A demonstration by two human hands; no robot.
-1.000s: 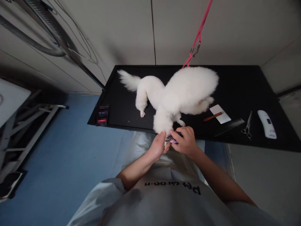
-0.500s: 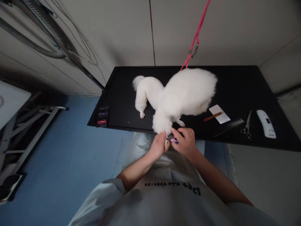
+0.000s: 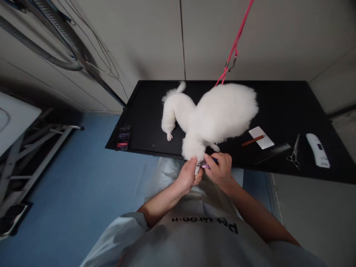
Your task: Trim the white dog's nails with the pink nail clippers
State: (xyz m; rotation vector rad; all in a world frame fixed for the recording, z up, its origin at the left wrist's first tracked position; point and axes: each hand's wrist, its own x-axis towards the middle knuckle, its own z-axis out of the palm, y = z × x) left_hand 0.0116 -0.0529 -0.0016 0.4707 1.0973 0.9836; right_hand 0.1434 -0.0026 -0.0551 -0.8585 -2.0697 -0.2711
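A fluffy white dog [image 3: 214,115] stands on a black grooming table [image 3: 280,107], tethered by a pink leash [image 3: 235,42] from above. My left hand [image 3: 188,175] is closed around the dog's paw [image 3: 196,160] at the table's near edge. My right hand [image 3: 220,169] grips a small purple-handled nail clipper [image 3: 206,164] pressed against that paw. Its blades are hidden between my fingers and the fur.
On the table to the right lie a white slicker brush with a wooden handle [image 3: 259,137], a black comb [image 3: 274,152], scissors [image 3: 294,152] and a white electric clipper [image 3: 317,150]. A grey hose [image 3: 47,33] runs along the wall at left. Blue floor lies below.
The dog's tail swung from stretched out left to curled up over its back. My hands stayed at the paw, shifting slightly.
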